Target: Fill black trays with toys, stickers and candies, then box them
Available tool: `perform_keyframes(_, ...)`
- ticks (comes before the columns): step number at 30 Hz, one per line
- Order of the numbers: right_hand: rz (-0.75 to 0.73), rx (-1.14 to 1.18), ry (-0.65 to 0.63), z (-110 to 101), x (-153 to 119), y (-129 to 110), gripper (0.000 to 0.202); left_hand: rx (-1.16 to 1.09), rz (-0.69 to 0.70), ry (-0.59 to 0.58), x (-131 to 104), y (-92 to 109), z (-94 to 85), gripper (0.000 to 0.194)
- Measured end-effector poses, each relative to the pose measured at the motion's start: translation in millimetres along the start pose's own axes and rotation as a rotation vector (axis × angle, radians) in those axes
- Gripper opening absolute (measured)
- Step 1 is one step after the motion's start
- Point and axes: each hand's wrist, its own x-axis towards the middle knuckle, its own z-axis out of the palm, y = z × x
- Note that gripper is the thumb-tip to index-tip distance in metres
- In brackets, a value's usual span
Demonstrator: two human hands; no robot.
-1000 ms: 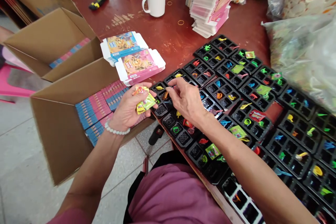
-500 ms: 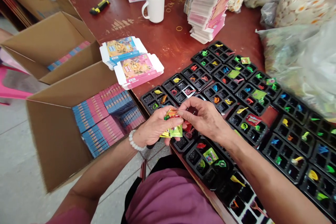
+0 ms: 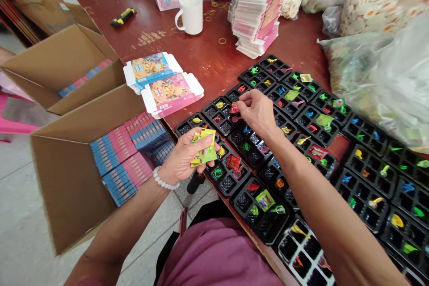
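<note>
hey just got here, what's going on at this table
A person is working over black trays that hold small coloured plastic pieces. The left hand holds a few yellow and green packets. The right hand has a small red packet at its fingertips, at one of the trays; whether it touches the tray is unclear. To the person's left, an open carton holds rows of blue and pink boxes.
</note>
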Motion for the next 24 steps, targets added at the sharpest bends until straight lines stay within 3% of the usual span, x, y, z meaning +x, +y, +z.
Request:
perform_keyframes(3, -0.038, -0.111, -0.029, 6, -3, -7, 0.013, 0.011, -0.002, 0.028, 0, 1, 0.4, 0.051)
perform_keyframes(6, -0.125, -0.012, -0.051, 0, -29, -15, 0.013, 0.047, 0.004, 0.031, -1, 0, 3.2, 0.055)
perform_keyframes(10, -0.231, 0.328, -0.377, -15, -74, -24, 0.027, 0.112, -0.025, 0.024, 0, -6, 11.8, 0.058)
perform_keyframes(12, -0.234, 0.372, -0.443, -22, -87, -23, 0.022, 0.145, -0.044, 0.009, 1, -8, 16.4, 0.058)
perform_keyframes(15, -0.164, 0.382, -0.325, -40, -84, -10, 0.021, 0.131, -0.062, -0.001, 3, -8, 20.4, 0.056)
perform_keyframes(19, -0.011, 0.216, 0.026, -74, -63, 24, 0.018, -0.025, -0.066, 0.002, 5, 1, 19.4, 0.05)
perform_keyframes(21, 0.048, 0.089, 0.058, -84, -59, 39, 0.016, -0.077, -0.07, -0.016, 5, 5, 18.5, 0.045)
perform_keyframes(24, 0.075, -0.002, -0.008, -82, -64, 51, 0.017, -0.115, -0.051, -0.047, 2, 7, 19.4, 0.038)
